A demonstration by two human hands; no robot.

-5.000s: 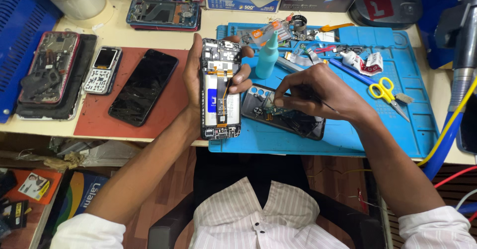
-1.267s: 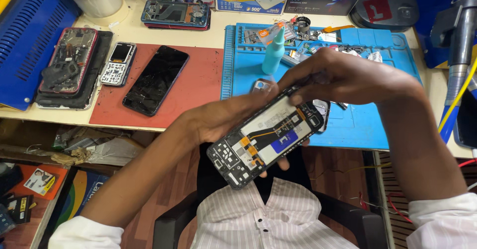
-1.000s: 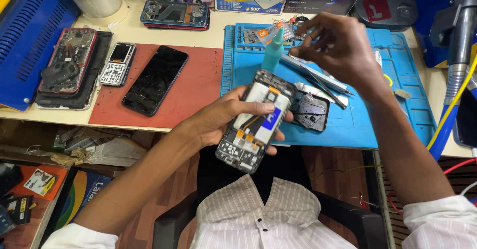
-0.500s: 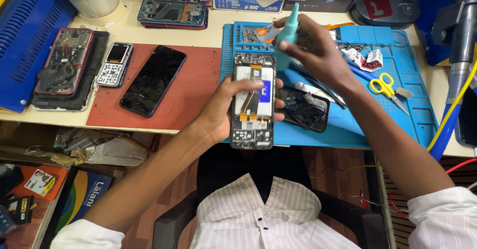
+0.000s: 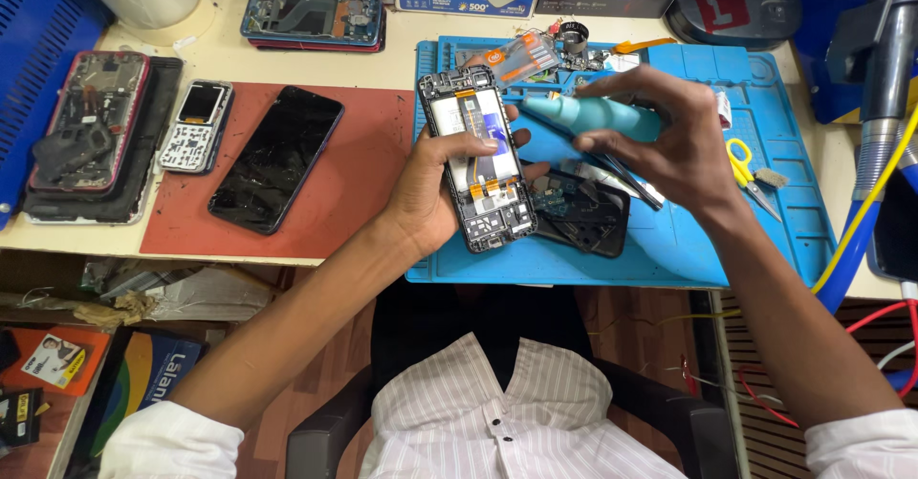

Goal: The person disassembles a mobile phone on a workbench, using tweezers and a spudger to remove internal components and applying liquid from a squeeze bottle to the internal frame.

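- Opened phone (image 5: 478,159): back cover off, battery and boards exposed; held upright over the left part of the blue mat (image 5: 765,163), clamped in the grip of the left hand (image 5: 430,187), thumb laid across the battery.
- Teal bottle (image 5: 588,116): held level, nozzle pointed left and close to the phone's upper right edge; enclosed by the closed grip of the right hand (image 5: 669,140).
- Tweezers (image 5: 622,175): seen below the right hand, above the mat.
- Dark phone part (image 5: 588,216): laid on the mat, just right of the held phone.
- Yellow-handled scissors (image 5: 741,163): on the mat, right of the right hand.
- Red mat (image 5: 354,183): on the desk (image 5: 402,25), left of the blue mat; a black phone (image 5: 275,159) laid on it.
- Small keypad phone (image 5: 196,125): at the red mat's left edge.
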